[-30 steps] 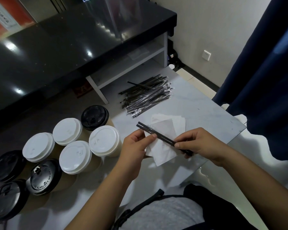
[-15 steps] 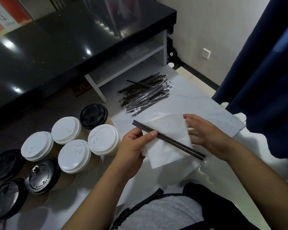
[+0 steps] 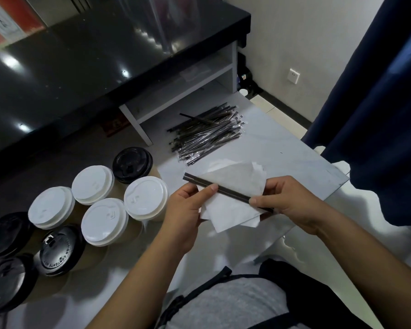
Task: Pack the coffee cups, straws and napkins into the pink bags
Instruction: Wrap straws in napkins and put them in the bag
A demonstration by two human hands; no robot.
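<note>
1. A straw (image 3: 226,192) lies diagonally across a white napkin (image 3: 233,205), held at both ends, probably so the two can be bundled together for packing.
2. The left hand (image 3: 188,210) pinches straw and napkin together, thumb clamped on top.
3. The right hand (image 3: 285,205) grips the straw's near end, fingers curled round it.
4. Beyond the fingertips lies a pile of straws (image 3: 204,135); left of the left hand stand lidded cups (image 3: 105,222).
5. No pink bag shows.

glossy black counter (image 3: 81,67), matt paper napkin (image 3: 233,210), plastic-wrapped straws (image 3: 207,134)
</note>
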